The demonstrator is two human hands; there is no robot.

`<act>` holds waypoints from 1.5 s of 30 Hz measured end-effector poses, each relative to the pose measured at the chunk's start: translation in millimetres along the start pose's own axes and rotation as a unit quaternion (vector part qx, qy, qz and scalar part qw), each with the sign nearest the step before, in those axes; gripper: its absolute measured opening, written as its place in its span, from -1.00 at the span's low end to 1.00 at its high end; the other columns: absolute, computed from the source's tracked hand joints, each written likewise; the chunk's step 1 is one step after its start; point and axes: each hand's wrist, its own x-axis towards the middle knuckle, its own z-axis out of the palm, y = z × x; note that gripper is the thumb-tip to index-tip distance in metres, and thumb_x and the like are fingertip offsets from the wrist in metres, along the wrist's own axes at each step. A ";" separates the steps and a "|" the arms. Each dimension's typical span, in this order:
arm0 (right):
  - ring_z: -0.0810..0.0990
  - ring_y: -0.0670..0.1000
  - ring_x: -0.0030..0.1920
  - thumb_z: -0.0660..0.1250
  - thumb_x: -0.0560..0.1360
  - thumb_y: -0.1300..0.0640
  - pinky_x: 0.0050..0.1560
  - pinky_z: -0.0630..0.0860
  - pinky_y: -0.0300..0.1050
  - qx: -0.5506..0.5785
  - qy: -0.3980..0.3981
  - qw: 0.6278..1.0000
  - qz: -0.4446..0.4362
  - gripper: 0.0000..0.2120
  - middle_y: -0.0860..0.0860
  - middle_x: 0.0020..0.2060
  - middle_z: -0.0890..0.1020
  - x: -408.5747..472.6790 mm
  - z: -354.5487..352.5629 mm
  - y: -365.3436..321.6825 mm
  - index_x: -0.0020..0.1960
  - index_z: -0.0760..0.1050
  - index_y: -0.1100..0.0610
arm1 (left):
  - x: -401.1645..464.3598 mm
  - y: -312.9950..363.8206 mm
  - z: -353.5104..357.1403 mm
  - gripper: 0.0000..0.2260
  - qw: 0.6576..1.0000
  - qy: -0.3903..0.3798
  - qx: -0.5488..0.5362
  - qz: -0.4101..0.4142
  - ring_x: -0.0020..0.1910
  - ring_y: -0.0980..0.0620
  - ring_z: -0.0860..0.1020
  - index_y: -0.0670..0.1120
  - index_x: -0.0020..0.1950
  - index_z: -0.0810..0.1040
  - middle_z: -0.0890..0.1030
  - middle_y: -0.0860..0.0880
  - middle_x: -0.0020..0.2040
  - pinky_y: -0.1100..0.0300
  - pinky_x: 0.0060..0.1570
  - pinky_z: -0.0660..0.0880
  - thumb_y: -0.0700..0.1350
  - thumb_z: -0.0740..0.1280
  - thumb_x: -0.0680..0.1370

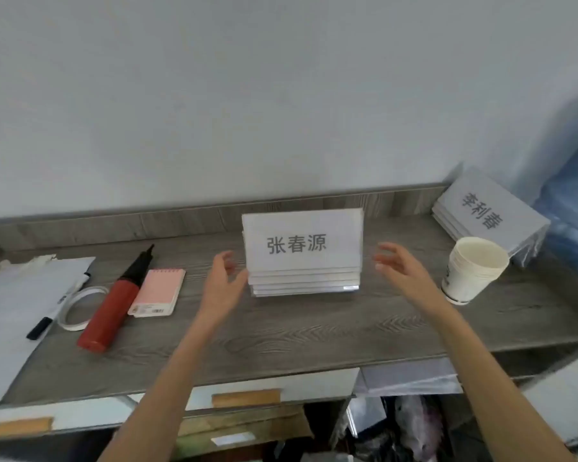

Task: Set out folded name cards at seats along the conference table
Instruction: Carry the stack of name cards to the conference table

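A stack of several clear name card holders point(302, 251) stands on the grey wood-grain counter point(281, 331), the front card printed with three dark characters. My left hand point(222, 285) is open at the stack's left edge, thumb near its lower corner. Open as well, my right hand point(399, 266) hovers a short way off the stack's right edge, apart from it. A second stack of name cards point(488, 215) lies tilted at the back right corner.
A white paper cup point(472, 271) stands right of my right hand. To the left lie a pink notepad point(159, 291), a red hand pump point(114, 306), a tape roll point(79, 306), a black marker point(40, 328) and white paper point(24, 295). Drawers and shelf clutter sit below.
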 end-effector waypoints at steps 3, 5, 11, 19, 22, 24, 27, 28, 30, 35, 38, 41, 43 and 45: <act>0.44 -0.01 0.16 0.27 0.49 0.08 0.18 0.36 -0.11 0.014 -0.010 0.999 0.047 -0.44 0.04 0.16 0.45 15.7 8.5 -0.7 0.42 0.14 0.12 | 18.3 -1.7 4.7 -0.40 0.998 -0.054 0.002 -0.042 0.27 -0.15 0.43 -0.17 0.46 0.04 0.45 -0.21 0.30 0.01 0.26 0.33 -0.06 0.26 0.52; 0.45 0.02 0.22 0.28 0.48 0.00 0.29 0.37 0.02 0.026 -0.031 0.997 0.068 -0.34 0.08 0.25 0.45 23.4 17.6 0.5 0.46 0.03 0.07 | 25.3 -2.3 9.9 -0.34 0.995 -0.086 -0.031 -0.051 0.28 -0.14 0.44 -0.14 0.48 -0.04 0.49 -0.18 0.27 -0.02 0.33 0.31 -0.02 0.25 0.52; 0.55 -0.14 0.06 0.28 0.48 0.07 0.11 0.53 -0.13 0.123 -0.049 0.990 0.052 -0.39 -0.05 0.12 0.52 41.6 39.2 0.3 0.44 0.08 0.06 | 32.3 2.8 20.1 -0.52 0.989 -0.103 -0.090 0.057 0.13 0.11 0.50 -0.06 0.40 0.16 0.45 -0.01 0.25 0.22 0.13 0.46 -0.10 0.25 0.53; 0.56 -0.08 0.06 0.29 0.47 0.22 -0.03 0.55 -0.37 0.156 -0.025 0.987 -0.001 -0.55 0.02 0.12 0.54 47.4 44.5 -3.7 0.33 0.29 0.17 | 20.2 11.0 26.6 -0.70 0.992 -0.025 -0.103 0.065 -0.04 0.32 0.54 -0.01 0.25 0.33 0.54 0.06 0.09 0.29 0.03 0.51 -0.12 0.26 0.53; 0.55 -0.13 0.03 0.30 0.47 0.20 -0.07 0.53 -0.42 0.156 -0.054 0.986 -0.021 -0.59 -0.01 0.08 0.55 48.3 42.3 -11.4 0.30 0.33 0.16 | 0.3 20.7 16.1 -0.70 0.993 0.023 -0.096 0.059 0.02 0.17 0.57 0.06 0.23 0.35 0.56 0.16 0.05 0.08 0.08 0.53 -0.08 0.29 0.51; 0.56 -0.21 -0.03 0.30 0.46 0.20 -0.08 0.54 -0.42 0.165 -0.081 0.982 -0.036 -0.60 -0.03 0.07 0.56 47.5 44.5 -18.1 0.28 0.35 0.14 | -21.5 28.0 8.3 -0.71 0.992 0.069 -0.093 0.053 -0.02 0.20 0.60 0.12 0.19 0.36 0.57 0.22 0.03 0.10 0.03 0.55 -0.05 0.30 0.50; 0.61 -0.26 -0.10 0.31 0.45 0.20 -0.12 0.55 -0.39 0.179 -0.158 0.969 -0.060 -0.63 -0.10 0.02 0.60 39.0 53.9 -30.4 0.24 0.39 0.10 | -70.4 33.3 -1.3 -0.66 0.981 0.178 -0.078 0.020 -0.01 0.19 0.60 0.12 0.24 0.35 0.58 0.22 0.04 0.16 -0.01 0.55 -0.02 0.31 0.49; 0.62 -0.25 -0.10 0.32 0.44 0.18 -0.13 0.55 -0.37 0.180 -0.194 0.962 -0.066 -0.64 -0.12 0.01 0.61 33.6 57.8 -36.3 0.22 0.40 0.08 | -89.9 34.4 -3.4 -0.64 0.973 0.218 -0.074 0.003 -0.03 0.21 0.61 0.12 0.26 0.34 0.58 0.22 0.04 0.22 -0.03 0.55 -0.01 0.30 0.49; 0.63 -0.21 -0.08 0.35 0.42 0.14 -0.15 0.56 -0.35 0.172 -0.268 0.945 -0.079 -0.65 -0.12 -0.02 0.63 19.3 68.7 -45.9 0.19 0.44 0.06 | -134.9 33.4 -6.1 -0.64 0.951 0.300 -0.068 -0.037 -0.09 0.30 0.60 0.10 0.27 0.35 0.58 0.24 0.00 0.39 -0.13 0.53 0.00 0.30 0.49; 0.64 -0.13 -0.05 0.39 0.34 0.02 -0.11 0.57 -0.21 0.130 -0.487 0.857 -0.105 -0.62 -0.05 -0.01 0.66 -50.9 119.8 -65.8 0.14 0.48 0.05 | -281.4 25.4 -1.6 -0.44 0.850 0.498 -0.070 -0.155 -0.16 0.14 0.63 0.03 0.26 0.41 0.66 0.08 -0.05 0.23 -0.17 0.52 0.22 0.30 0.32; 0.62 -0.03 0.04 0.37 0.29 -0.04 0.05 0.55 -0.03 0.099 -0.608 0.779 -0.119 -0.54 -0.02 0.03 0.66 -116.6 158.1 -79.2 0.17 0.47 0.03 | -374.7 26.6 10.7 -0.47 0.757 0.617 -0.071 -0.203 -0.19 0.05 0.64 0.06 0.21 0.44 0.68 0.03 -0.13 0.10 -0.16 0.56 0.22 0.29 0.28; 0.62 -0.06 0.04 0.42 0.33 -0.07 0.05 0.55 -0.09 0.067 -0.712 0.680 -0.161 -0.56 -0.06 0.03 0.65 -199.0 189.2 -92.3 0.17 0.46 -0.03 | -462.0 34.5 34.2 -0.52 0.658 0.714 -0.089 -0.223 -0.16 0.10 0.66 0.03 0.18 0.46 0.70 0.13 -0.13 0.21 -0.18 0.58 0.16 0.32 0.30; 0.62 -0.12 0.00 0.40 0.38 0.03 -0.04 0.57 -0.25 0.055 -0.769 0.612 -0.178 -0.64 -0.09 0.01 0.65 -259.7 203.3 -97.7 0.15 0.47 -0.03 | -517.3 40.9 53.7 -0.54 0.586 0.769 -0.091 -0.239 -0.20 0.15 0.65 -0.02 0.19 0.45 0.70 0.19 -0.17 0.29 -0.23 0.56 0.09 0.35 0.33; 0.63 -0.16 -0.05 0.41 0.38 0.08 -0.10 0.56 -0.31 0.040 -0.817 0.541 -0.196 -0.69 -0.09 -0.01 0.65 -325.8 211.6 -98.8 0.11 0.48 -0.04 | -573.4 48.4 76.4 -0.56 0.511 0.815 -0.096 -0.255 -0.22 0.14 0.64 -0.02 0.21 0.43 0.69 0.21 -0.22 0.27 -0.22 0.57 0.02 0.33 0.35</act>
